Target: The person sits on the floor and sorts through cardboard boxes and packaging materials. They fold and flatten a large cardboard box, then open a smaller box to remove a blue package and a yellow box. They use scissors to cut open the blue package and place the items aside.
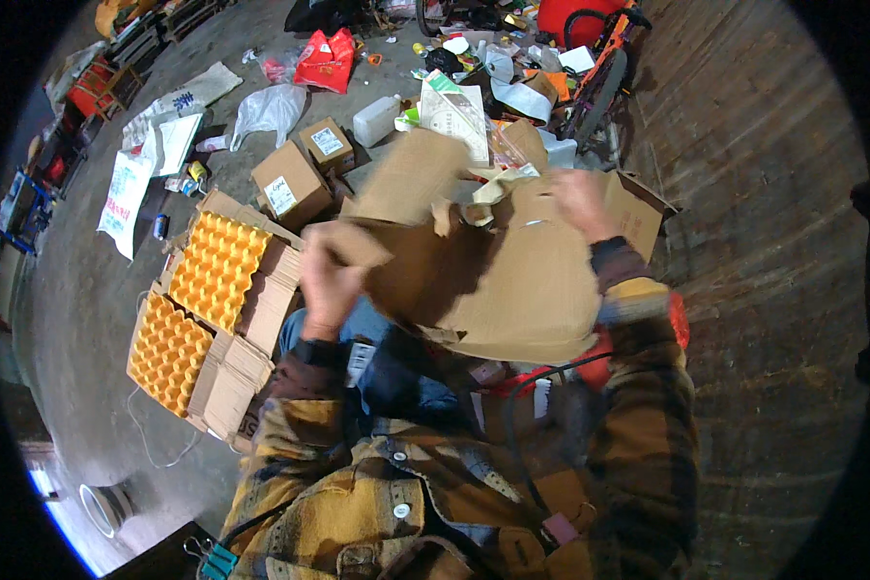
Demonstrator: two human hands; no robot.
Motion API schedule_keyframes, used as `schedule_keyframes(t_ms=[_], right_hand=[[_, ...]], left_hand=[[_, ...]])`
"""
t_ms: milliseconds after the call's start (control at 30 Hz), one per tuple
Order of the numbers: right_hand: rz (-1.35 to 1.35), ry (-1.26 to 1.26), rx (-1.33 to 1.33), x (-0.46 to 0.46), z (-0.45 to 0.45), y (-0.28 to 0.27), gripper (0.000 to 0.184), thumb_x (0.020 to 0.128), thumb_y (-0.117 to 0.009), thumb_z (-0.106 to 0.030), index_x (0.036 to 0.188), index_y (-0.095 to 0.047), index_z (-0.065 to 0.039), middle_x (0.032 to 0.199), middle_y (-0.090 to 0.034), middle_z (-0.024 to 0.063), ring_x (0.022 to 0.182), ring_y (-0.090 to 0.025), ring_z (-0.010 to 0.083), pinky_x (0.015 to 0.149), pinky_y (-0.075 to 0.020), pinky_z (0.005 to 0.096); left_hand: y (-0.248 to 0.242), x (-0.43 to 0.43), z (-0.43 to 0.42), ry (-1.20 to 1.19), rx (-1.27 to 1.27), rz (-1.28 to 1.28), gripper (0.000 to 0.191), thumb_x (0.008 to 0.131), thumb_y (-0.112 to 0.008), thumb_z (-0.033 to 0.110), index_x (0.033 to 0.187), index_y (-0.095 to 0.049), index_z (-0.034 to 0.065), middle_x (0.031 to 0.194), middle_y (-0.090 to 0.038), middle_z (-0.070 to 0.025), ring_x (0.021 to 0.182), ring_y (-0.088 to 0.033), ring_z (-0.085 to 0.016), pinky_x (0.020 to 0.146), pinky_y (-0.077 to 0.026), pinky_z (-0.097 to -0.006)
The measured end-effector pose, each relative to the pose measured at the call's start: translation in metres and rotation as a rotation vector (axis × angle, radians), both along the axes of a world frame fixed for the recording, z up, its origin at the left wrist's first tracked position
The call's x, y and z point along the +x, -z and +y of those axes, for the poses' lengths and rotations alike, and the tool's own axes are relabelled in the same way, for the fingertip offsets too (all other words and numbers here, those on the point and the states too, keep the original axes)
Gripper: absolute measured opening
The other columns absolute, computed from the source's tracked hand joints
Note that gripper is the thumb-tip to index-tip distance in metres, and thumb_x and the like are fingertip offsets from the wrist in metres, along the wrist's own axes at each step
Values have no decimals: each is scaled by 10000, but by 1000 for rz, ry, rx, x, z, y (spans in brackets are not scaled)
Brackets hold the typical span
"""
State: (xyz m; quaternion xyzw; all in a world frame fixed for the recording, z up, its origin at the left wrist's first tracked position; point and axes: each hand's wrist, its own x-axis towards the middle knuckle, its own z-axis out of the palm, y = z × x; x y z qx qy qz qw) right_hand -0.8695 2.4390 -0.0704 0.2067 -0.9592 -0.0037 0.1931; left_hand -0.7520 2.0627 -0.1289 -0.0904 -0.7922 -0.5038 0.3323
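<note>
A torn brown cardboard box (529,290) is held up in front of my chest, its flaps spread and its edges ragged. My left hand (330,279) grips a flap at its left side. My right hand (583,203), blurred, is at the upper right edge and appears to pinch the board; the fingertips are hard to make out. A crumpled strip of tape or paper (504,185) hangs along the torn upper edge. Left of my knee, two yellow egg trays (221,268) lie on flattened cardboard (239,377).
Two closed cartons (290,185) bearing labels stand ahead, beside a white plastic jug (377,119). Mixed litter (507,72) and a bicycle (602,87) are farther off. A brown wall-like surface (754,290) rises at right. Plastic bags (268,112) lie on the floor.
</note>
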Motion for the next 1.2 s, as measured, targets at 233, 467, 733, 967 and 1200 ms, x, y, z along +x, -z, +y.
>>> schedule_keyframes(t_ms=[233,467,733,967,1200], right_hand=[[-147,240,-349,2,59,1,412,939,-466,-327,986,-623,51,933,-643,265,886,-616,421,776,-472,452],[-167,271,-705,-29,59,-31,469,959,-480,-373,1017,-621,70,911,-666,165,821,-610,229,771,-463,356],[-92,-35,-765,-94,-9,-70,489,974,-481,-368,1080,-602,94,977,-661,146,886,-606,193,792,-474,333],[-391,-199,-827,-144,-83,-75,372,957,-526,-339,1032,-639,8,766,-623,54,537,-497,91,489,-376,244],[-844,-497,-966,-162,-264,-153,337,965,-525,-243,1171,-533,23,987,-677,145,622,-578,149,519,-438,241]], left_hand=[[39,-3,-74,-318,252,-89,365,787,-734,90,1069,-514,16,1011,-588,-69,935,-537,-145,845,-447,-299],[48,11,-121,-280,584,-99,446,869,-654,174,1233,-492,-28,1026,-591,-73,934,-539,-217,764,-461,-330],[64,31,-219,-272,1313,-124,250,990,-454,210,1150,-547,43,1097,-601,-58,993,-596,-243,947,-508,-471],[25,89,-267,-432,1435,119,325,977,-512,209,1244,-500,23,1223,-565,-144,1074,-587,-295,932,-524,-454],[-13,139,-384,-373,1191,488,345,982,-504,301,1276,-525,123,1287,-556,-36,1213,-497,-214,1047,-403,-429]])
